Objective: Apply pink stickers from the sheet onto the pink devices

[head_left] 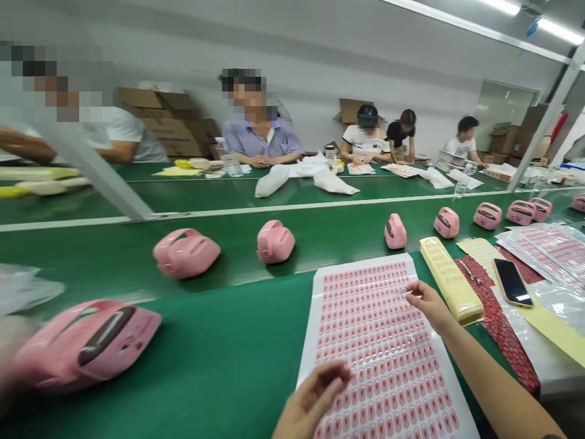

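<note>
A sheet of pink oval stickers [381, 332], each with a reddish mark in its middle, lies flat on the green desk [233, 360] right in front of the person, its far edge reaching the glossy green strip [333, 253] beyond. The right hand [427, 303] is over the sheet's upper right side, its grip nearly together at a small pale piece [404, 291]; whether the fingertips are clamped on it cannot be told at this size. The left hand [320, 390], slightly blurred, is over the sheet's lower left part with its grip apart, fingers curled and thumb separate. Just right of the sheet is a long pale-yellow block [451, 280], and past it a red textured sheet [512, 347] with a slim metal tool [470, 272] on it. A dark-screened phone [512, 281] lies near these, and farther right is a pile of printed sheets [548, 250]. Pink handled cases stand spaced along the glossy strip, among them one tilted case [186, 253] at left; a larger, nearer case [86, 344] sits well left of the sheet. Across the desk, several people sit beside white cloth-like pieces [311, 174], papers and bottles.
</note>
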A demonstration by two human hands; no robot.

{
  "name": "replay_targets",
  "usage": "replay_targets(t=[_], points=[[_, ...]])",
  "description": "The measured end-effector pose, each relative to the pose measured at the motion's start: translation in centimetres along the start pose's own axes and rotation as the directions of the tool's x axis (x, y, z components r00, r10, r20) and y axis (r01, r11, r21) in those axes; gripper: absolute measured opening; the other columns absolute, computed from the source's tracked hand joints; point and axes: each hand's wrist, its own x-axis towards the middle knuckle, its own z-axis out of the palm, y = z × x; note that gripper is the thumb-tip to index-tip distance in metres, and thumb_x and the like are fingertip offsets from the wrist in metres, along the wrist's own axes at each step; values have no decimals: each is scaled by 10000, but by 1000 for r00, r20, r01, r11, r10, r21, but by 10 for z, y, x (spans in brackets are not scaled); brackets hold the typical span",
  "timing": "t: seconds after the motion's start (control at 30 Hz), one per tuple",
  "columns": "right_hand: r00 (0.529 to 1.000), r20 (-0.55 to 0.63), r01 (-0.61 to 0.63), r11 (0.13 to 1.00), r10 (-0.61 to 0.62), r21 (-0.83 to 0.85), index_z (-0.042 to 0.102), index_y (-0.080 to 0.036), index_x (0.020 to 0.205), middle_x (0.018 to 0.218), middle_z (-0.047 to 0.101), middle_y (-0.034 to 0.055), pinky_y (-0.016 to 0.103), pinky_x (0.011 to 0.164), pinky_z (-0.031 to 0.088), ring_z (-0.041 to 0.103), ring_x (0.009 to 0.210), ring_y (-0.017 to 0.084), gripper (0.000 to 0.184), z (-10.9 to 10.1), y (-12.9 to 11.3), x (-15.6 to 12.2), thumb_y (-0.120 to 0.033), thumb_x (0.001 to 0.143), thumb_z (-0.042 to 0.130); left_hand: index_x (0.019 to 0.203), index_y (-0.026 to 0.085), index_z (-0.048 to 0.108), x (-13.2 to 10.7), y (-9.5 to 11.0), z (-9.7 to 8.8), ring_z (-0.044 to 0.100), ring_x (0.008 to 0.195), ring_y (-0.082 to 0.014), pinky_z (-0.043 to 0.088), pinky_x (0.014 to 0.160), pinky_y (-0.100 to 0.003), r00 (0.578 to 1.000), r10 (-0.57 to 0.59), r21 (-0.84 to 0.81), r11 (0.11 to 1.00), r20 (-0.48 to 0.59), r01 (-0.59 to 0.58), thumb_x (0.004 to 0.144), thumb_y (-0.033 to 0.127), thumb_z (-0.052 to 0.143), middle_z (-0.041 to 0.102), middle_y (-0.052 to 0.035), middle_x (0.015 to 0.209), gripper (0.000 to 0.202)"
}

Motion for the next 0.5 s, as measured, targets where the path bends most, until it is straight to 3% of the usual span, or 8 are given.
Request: replay_targets(t=[0.1,0.27,0.4,0.5], points=[[1000,-3,-4,999,4,-44,557,-204,749,739,551,18,325,691,432,517,696,170,387,28,24,4,-564,616,606,855,170,612,46,33,-24,642,752,-214,504,673,-299,999,-39,-54,998,-26,38,544,406,743,679,-60,752,412],[989,91,134,977,-120,-167,588,-225,808,835,566,50,337,725,433,532,772,198,279,40,51,1,-477,688,585,971,161,503,138,82,-55,611,564,-126,434,510,-202,942,17,-94,994,-336,-51,706,168,619,643,-25,672,290],[987,107,137,975,-120,-176,583,-235,871,839,572,50,328,717,425,537,786,204,265,39,59,0,-455,724,565,1141,161,406,207,106,-68,580,532,-81,400,479,-167,899,50,-68,994,-436,-88,826,155,503,611,-1,691,329],[993,113,34,987,-16,-157,573,-237,877,616,483,-13,302,601,398,484,597,172,288,41,59,1,-482,728,554,1154,151,437,244,111,-73,582,634,-95,467,543,-223,878,38,-26,998,-478,-58,865,229,480,604,-30,857,302]])
